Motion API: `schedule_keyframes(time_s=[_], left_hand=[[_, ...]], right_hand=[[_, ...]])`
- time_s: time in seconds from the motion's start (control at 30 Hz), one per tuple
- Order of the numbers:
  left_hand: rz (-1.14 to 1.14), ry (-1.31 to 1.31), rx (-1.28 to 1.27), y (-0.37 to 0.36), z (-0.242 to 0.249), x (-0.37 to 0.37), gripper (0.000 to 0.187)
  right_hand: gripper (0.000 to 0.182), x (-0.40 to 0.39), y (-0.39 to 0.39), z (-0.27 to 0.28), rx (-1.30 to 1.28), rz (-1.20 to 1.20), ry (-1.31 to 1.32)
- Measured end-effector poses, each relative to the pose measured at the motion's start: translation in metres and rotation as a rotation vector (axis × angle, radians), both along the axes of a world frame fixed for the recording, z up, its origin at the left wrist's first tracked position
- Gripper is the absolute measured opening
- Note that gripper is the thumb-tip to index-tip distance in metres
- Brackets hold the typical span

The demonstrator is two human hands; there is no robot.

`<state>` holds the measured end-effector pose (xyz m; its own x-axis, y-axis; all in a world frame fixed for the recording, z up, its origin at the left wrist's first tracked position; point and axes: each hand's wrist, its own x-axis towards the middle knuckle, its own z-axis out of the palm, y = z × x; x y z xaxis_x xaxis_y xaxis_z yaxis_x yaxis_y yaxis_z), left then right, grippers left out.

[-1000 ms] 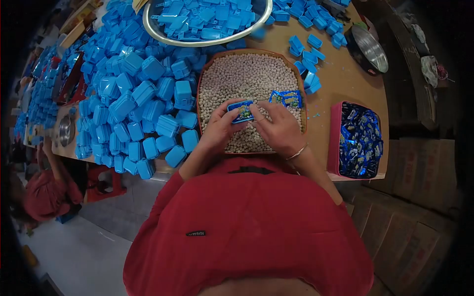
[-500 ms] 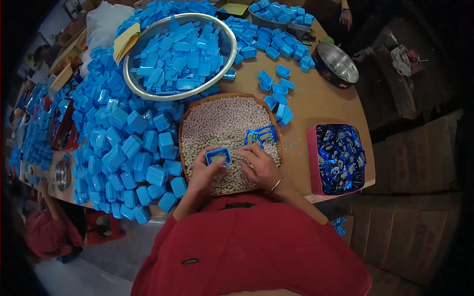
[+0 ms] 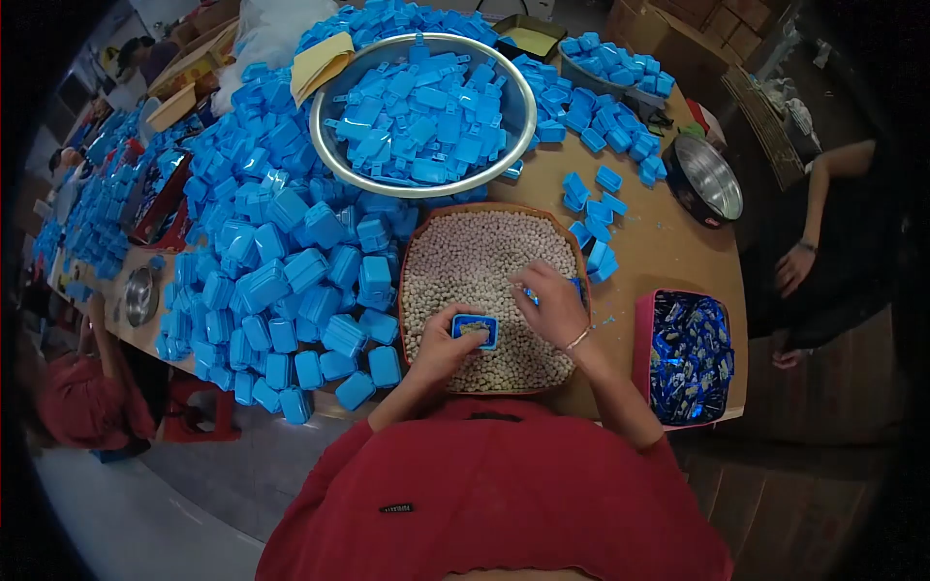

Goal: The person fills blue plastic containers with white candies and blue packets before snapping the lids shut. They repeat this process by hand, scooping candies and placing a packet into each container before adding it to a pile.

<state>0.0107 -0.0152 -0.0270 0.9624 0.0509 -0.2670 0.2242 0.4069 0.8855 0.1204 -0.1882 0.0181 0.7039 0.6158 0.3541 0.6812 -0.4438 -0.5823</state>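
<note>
My left hand (image 3: pixel 443 351) is closed around a small open blue plastic box (image 3: pixel 475 331), with its thumb over the rim. Something pale and a bit of blue show inside the box, too small to name. My right hand (image 3: pixel 554 308) hovers over the right part of an orange-rimmed tray (image 3: pixel 407 281) full of small pale round pellets (image 3: pixel 465 247). Its fingers are bent and look apart, with nothing visible between them. Blue printed packets (image 3: pixel 578 287) lie in the tray, mostly hidden behind this hand.
Closed blue boxes (image 3: pixel 305 271) are heaped at the left. A metal bowl (image 3: pixel 320 145) of blue lids stands behind the tray. To the right are a pink-rimmed tin (image 3: pixel 641 349) of blue packets, loose open boxes (image 3: pixel 598 213), a round metal pan (image 3: pixel 712 179) and another person's hand (image 3: pixel 796 266).
My right hand has moved away from the box, up and right over the packets. My left hand still holds the box. The view has turned, and another person's arm has come closer at right.
</note>
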Motion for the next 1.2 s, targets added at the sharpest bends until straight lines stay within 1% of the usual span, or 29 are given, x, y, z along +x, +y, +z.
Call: schedule_keyframes(time_s=[0.1, 0.17, 0.23, 0.3, 0.33, 0.37, 0.4, 0.43, 0.47, 0.53, 0.67, 0.7, 0.77, 0.83, 0.9, 1.0, 1.1, 1.2], left_hand=[[-0.026, 0.035, -0.044, 0.000, 0.008, 0.001, 0.029], [-0.049, 0.034, -0.045, 0.001, 0.007, 0.001, 0.031], [-0.067, 0.027, -0.100, 0.001, 0.009, 0.000, 0.033], [-0.108, 0.013, -0.037, 0.003, 0.009, 0.000, 0.035], [-0.125, 0.004, -0.006, 0.004, 0.010, 0.000, 0.036], [-0.152, 0.053, 0.053, 0.005, 0.018, 0.000, 0.040], [-0.156, 0.036, 0.034, 0.005, 0.017, 0.000, 0.042], [-0.161, 0.024, 0.013, 0.005, 0.014, -0.001, 0.044], [-0.180, 0.001, 0.068, 0.005, 0.010, 0.000, 0.046], [-0.195, 0.006, 0.036, 0.004, 0.010, -0.001, 0.046], [-0.223, 0.041, 0.008, 0.004, 0.025, -0.002, 0.045], [-0.198, -0.002, -0.045, 0.002, 0.013, -0.002, 0.047], [-0.192, 0.061, -0.038, 0.001, 0.030, -0.003, 0.049], [-0.198, 0.005, 0.005, 0.002, 0.020, -0.002, 0.045], [-0.222, 0.017, 0.035, 0.004, 0.021, -0.002, 0.044], [-0.246, -0.008, 0.073, 0.003, 0.020, -0.001, 0.043], [-0.261, -0.011, 0.021, -0.001, 0.019, -0.001, 0.049], [-0.252, 0.018, 0.002, 0.001, 0.018, -0.002, 0.054]], right_hand=[[0.006, 0.036, 0.030, 0.039, 0.064, 0.032, -0.224], [0.005, 0.068, 0.055, 0.050, 0.103, 0.056, -0.140], [0.006, 0.112, 0.081, 0.048, 0.026, 0.060, -0.151], [0.008, 0.149, 0.104, 0.043, -0.034, 0.078, -0.217], [0.008, 0.155, 0.114, 0.049, -0.070, 0.085, -0.261], [0.008, 0.156, 0.122, 0.051, -0.057, 0.094, -0.274], [0.009, 0.155, 0.130, 0.051, -0.048, 0.103, -0.283], [0.009, 0.159, 0.138, 0.050, -0.146, 0.091, -0.235], [0.012, 0.166, 0.145, 0.047, -0.241, 0.048, -0.204], [0.017, 0.183, 0.160, 0.039, -0.423, -0.048, -0.140], [0.032, 0.218, 0.189, 0.009, -0.442, -0.263, -0.121], [0.035, 0.218, 0.195, 0.004, -0.444, -0.323, -0.110], [0.031, 0.223, 0.208, 0.003, -0.414, -0.378, -0.064], [0.026, 0.228, 0.211, -0.001, -0.448, -0.394, -0.073], [0.024, 0.243, 0.210, -0.011, -0.387, -0.388, -0.032], [0.018, 0.246, 0.193, -0.007, -0.326, -0.307, -0.039], [0.019, 0.214, 0.163, 0.020, 0.200, -0.171, -0.202], [0.023, 0.146, 0.119, 0.056, 0.396, -0.002, -0.295]])
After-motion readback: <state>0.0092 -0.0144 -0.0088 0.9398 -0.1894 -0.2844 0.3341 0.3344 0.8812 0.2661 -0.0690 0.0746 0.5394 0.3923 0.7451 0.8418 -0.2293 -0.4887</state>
